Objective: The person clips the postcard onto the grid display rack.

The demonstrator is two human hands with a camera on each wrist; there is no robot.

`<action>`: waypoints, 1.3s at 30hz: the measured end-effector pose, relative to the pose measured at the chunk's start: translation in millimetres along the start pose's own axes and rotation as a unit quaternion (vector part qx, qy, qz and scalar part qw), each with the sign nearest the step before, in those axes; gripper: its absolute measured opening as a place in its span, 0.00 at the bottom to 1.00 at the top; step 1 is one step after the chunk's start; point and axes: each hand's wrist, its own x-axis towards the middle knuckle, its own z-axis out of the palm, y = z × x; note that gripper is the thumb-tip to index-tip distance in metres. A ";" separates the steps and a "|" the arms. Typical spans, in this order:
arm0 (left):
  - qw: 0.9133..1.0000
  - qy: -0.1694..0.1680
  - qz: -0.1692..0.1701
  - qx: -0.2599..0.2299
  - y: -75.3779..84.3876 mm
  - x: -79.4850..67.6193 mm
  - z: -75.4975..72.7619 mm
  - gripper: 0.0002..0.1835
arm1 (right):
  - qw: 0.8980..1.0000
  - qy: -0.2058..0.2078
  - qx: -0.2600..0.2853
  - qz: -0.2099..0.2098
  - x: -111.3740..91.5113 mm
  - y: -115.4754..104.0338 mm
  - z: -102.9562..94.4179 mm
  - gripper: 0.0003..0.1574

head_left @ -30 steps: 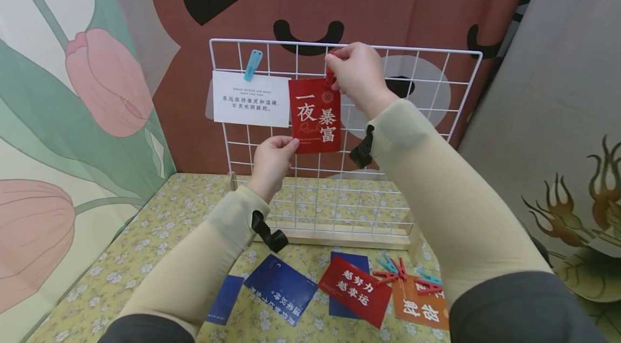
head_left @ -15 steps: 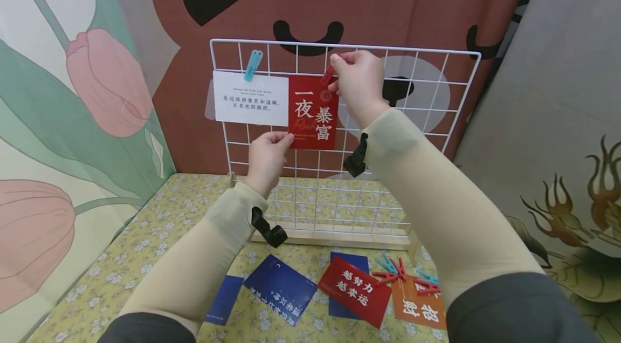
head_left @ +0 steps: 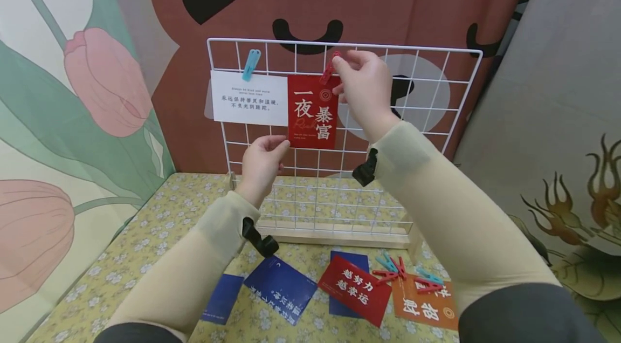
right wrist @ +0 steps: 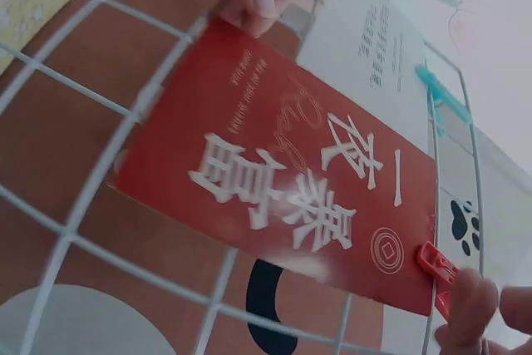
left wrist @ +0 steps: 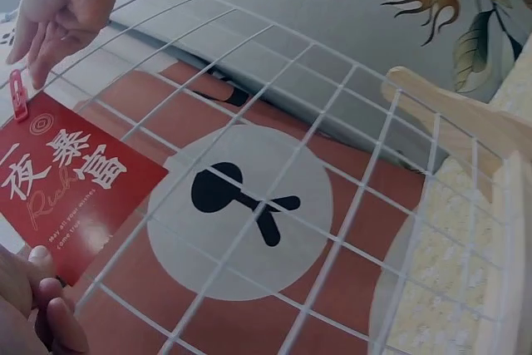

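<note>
Since half a second ago, the right hand (head_left: 365, 84) is sitting a touch farther right, while the red card (head_left: 312, 111) is hanging in much the same spot on the white wire grid (head_left: 427, 116). That hand's thumb and fingertips are pinching the red clip (head_left: 330, 68) at the card's 1 o'clock corner, against a grid wire. At the card's 7 o'clock corner, the left hand (head_left: 262, 162) is pinching the card's edge between thumb and curled fingers. Directly at 9 o'clock from the red card, touching it, a white card (head_left: 248, 97) is hanging under a blue clip (head_left: 252, 64). Toward 6 o'clock, in front of the grid's wooden base (head_left: 335, 236), blue cards (head_left: 278, 288), a second red card (head_left: 355, 289) and an orange card (head_left: 424, 308) are lying on the floral tablecloth (head_left: 145, 235), with loose red and blue clips (head_left: 400, 270) just beside and partly on the orange one. Both forearms are crossing in front of the grid's lower half.
</note>
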 end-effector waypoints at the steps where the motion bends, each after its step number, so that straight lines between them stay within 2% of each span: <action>1: 1.000 0.005 0.004 0.008 -2.4 -3.0 -1.1 0.16 | 1.000 0.007 -0.008 -0.011 -3.9 3.6 -1.8 0.30; 5: 0.999 0.019 0.024 0.042 -13.7 -17.6 -4.8 0.15 | 0.997 0.025 -0.042 -0.061 -21.6 25.9 -10.6 0.26; 8: 0.998 0.018 0.038 0.052 -25.8 -27.5 -6.3 0.13 | 0.994 0.021 -0.062 -0.085 -37.8 49.4 -18.6 0.24; 13: 0.997 0.009 0.033 0.065 -50.9 -41.9 -6.8 0.12 | 0.990 0.012 -0.100 -0.095 -68.3 91.0 -25.0 0.23; 17: 0.996 0.003 0.013 0.088 -70.8 -54.5 -3.2 0.15 | 0.991 -0.004 -0.118 -0.063 -91.8 120.7 -27.7 0.23; 22: 0.995 -0.014 -0.008 0.098 -93.8 -70.2 6.1 0.16 | 0.993 -0.039 -0.115 0.011 -115.9 154.7 -32.5 0.24; 26: 0.993 -0.032 -0.031 0.114 -110.5 -82.7 15.2 0.16 | 0.989 -0.068 -0.107 0.076 -132.2 180.7 -35.8 0.26; 32: 0.988 -0.083 -0.059 0.117 -131.0 -99.4 31.5 0.16 | 0.969 -0.115 -0.142 0.168 -157.1 214.4 -44.8 0.29; 35: 0.981 -0.113 -0.072 0.139 -142.9 -106.4 38.5 0.17 | 0.961 -0.131 -0.174 0.173 -167.3 227.7 -49.5 0.25; 39: 0.969 -0.159 -0.090 0.167 -155.4 -116.3 46.4 0.19 | 0.947 -0.167 -0.223 0.158 -179.9 242.8 -56.1 0.18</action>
